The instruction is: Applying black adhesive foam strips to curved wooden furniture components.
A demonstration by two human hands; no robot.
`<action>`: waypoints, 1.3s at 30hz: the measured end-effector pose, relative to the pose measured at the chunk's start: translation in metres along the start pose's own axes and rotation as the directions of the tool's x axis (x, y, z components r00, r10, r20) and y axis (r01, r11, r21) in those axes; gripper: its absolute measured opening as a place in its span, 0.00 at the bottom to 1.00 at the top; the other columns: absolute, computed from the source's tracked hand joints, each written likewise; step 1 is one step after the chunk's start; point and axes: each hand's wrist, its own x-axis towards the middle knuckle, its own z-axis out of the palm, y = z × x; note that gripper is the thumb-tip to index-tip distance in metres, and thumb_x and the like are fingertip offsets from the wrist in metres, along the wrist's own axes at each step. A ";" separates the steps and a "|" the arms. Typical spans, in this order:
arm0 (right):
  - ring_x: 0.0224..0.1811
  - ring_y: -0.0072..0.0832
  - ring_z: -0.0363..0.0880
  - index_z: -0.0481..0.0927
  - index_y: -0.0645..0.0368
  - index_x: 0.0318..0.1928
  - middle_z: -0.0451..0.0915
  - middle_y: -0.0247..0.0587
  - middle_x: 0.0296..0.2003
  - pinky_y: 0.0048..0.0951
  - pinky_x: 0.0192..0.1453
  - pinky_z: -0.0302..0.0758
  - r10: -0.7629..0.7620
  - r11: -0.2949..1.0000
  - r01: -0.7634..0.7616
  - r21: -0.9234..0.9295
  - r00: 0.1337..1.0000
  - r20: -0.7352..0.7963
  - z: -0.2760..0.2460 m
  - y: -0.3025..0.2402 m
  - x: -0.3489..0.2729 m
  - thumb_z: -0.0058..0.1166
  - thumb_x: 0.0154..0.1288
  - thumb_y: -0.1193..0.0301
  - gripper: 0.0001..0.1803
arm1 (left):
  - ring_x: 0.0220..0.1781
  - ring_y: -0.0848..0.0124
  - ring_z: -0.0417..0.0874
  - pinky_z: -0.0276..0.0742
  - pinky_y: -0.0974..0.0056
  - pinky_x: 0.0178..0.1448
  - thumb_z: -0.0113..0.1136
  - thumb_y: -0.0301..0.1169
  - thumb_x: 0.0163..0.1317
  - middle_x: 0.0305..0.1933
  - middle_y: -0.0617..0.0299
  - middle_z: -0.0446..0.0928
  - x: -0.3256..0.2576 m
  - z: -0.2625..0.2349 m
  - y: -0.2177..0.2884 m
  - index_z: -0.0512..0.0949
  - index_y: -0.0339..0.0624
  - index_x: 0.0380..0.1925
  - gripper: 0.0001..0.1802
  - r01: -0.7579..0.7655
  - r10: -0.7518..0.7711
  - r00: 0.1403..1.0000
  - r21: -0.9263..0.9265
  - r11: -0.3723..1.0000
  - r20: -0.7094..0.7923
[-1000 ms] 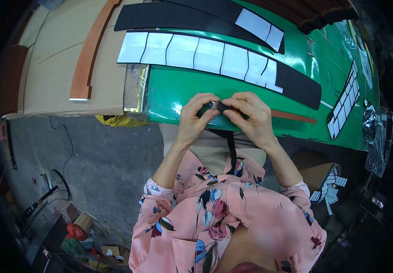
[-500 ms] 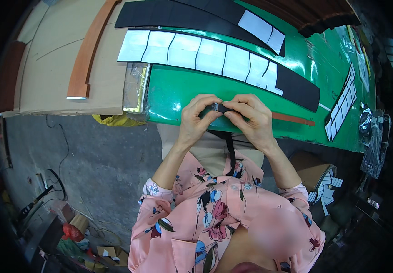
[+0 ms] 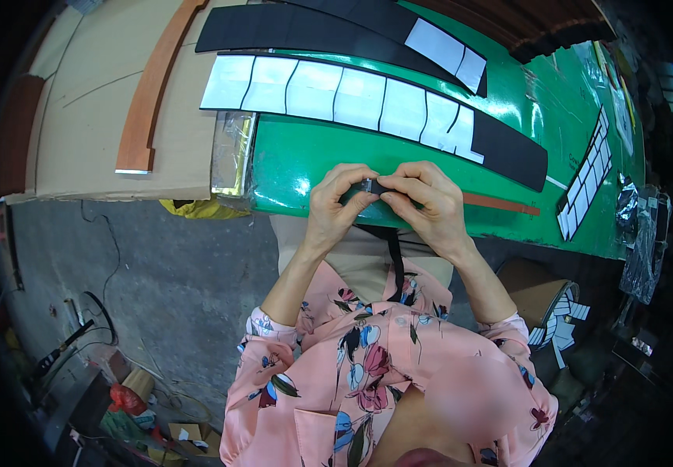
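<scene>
My left hand (image 3: 333, 204) and my right hand (image 3: 427, 204) meet over the near edge of the green table. Their fingertips pinch a small dark piece with a shiny, pale patch (image 3: 367, 185) between them. Most of it is covered by fingers, so its kind does not show. From behind my right hand a narrow orange-brown strip (image 3: 501, 204) runs to the right; whether it joins the piece is hidden. Just beyond my hands lies a long black strip (image 3: 511, 153) bearing a row of white rectangular sheets (image 3: 360, 99).
More black strips (image 3: 258, 29) lie at the back, one with white sheets. A short white-pieced strip (image 3: 585, 175) sits at right. On cardboard (image 3: 184, 163) at left rests a brown strip (image 3: 149, 93). A bin (image 3: 535, 288) with white scraps stands below the table, right.
Both hands have stayed in nearly the same place. The right fingers have shifted slightly left, and the pinched piece shows at a slightly different angle.
</scene>
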 end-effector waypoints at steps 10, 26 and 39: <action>0.35 0.33 0.76 0.81 0.59 0.38 0.78 0.37 0.35 0.30 0.35 0.74 -0.052 0.999 0.052 -0.010 0.997 -0.049 0.001 0.002 -0.006 0.66 0.44 0.74 0.16 | 0.46 0.66 0.79 0.73 0.67 0.50 0.62 0.19 0.50 0.43 0.55 0.78 -0.007 -0.001 -0.002 0.77 0.37 0.40 0.14 -0.047 0.047 0.999 0.000 0.999 0.005; 0.36 0.33 0.77 0.80 0.55 0.31 0.79 0.33 0.33 0.29 0.33 0.77 -0.235 0.971 0.230 -0.067 0.968 -0.083 0.009 0.013 -0.032 0.68 0.36 0.67 0.17 | 0.42 0.57 0.83 0.76 0.58 0.42 0.66 0.18 0.38 0.38 0.56 0.81 -0.017 -0.009 -0.003 0.77 0.41 0.29 0.15 -0.419 0.415 0.908 0.125 0.899 0.058; 0.34 0.29 0.77 0.80 0.55 0.32 0.78 0.31 0.32 0.27 0.31 0.76 -0.201 0.979 0.191 -0.068 0.956 -0.214 0.007 0.021 -0.012 0.66 0.45 0.68 0.12 | 0.34 0.59 0.81 0.78 0.63 0.33 0.64 0.16 0.43 0.37 0.50 0.77 0.002 0.002 0.000 0.78 0.42 0.39 0.20 -0.521 0.521 0.846 0.382 0.763 0.114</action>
